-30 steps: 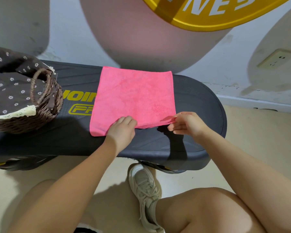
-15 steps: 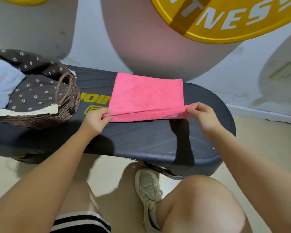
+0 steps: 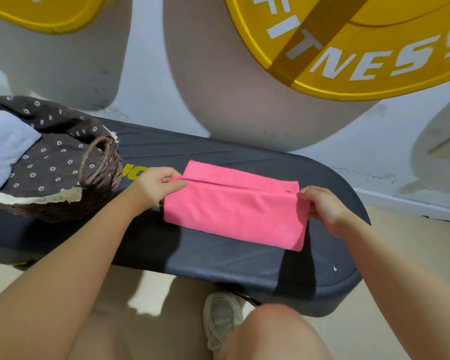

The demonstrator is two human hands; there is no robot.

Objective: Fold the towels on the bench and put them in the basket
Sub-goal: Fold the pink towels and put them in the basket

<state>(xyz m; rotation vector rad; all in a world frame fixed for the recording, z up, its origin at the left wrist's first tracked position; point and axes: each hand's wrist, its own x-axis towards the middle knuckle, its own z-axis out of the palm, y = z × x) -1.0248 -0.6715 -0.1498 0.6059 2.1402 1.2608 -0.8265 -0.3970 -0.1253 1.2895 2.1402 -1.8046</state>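
A pink towel point(image 3: 234, 211) lies folded in half on the dark padded bench point(image 3: 218, 258), its two long edges meeting along the far side. My left hand point(image 3: 157, 183) pinches the folded layer's left far corner. My right hand point(image 3: 322, 206) pinches the right far corner. A brown wicker basket point(image 3: 99, 178) with a dark flowered lining stands on the bench's left end, just left of my left hand. A folded pale blue towel point(image 3: 3, 152) lies inside it.
Behind the bench rises a wall with yellow "FITNESS" discs point(image 3: 348, 48). My knee point(image 3: 276, 333) and a beige sneaker point(image 3: 221, 320) are below the bench's near edge, on a cream floor. A wall socket point(image 3: 447, 146) sits at the far right.
Both hands took the towel's near edge and carried it away from me over to the far edge, folding the towel in half. My left hand shifted from the near middle to the left corner.
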